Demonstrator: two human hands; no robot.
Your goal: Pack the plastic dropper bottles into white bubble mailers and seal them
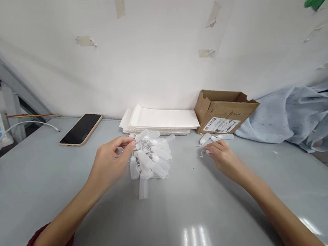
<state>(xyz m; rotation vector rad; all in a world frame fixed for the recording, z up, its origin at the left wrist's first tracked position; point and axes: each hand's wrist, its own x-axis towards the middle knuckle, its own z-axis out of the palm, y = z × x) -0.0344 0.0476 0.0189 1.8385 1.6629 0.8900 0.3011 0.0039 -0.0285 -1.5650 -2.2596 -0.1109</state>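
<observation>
A heap of small translucent plastic bottles with thin white curled ends lies at the middle of the table. My left hand is at the heap's upper left edge, thumb and forefinger pinched together; what is between them, if anything, is hidden. To the right, a few more of these bottles lie in front of the cardboard box. Just below them, my right hand is closed on a small plastic bottle, mostly covered by the fingers, with its curled white end sticking out to the left.
A stack of white padded envelopes stands against the wall behind the heap, beside an open cardboard box. A phone and a white cable lie at the left. Pale blue cloth drapes over the right rear table edge.
</observation>
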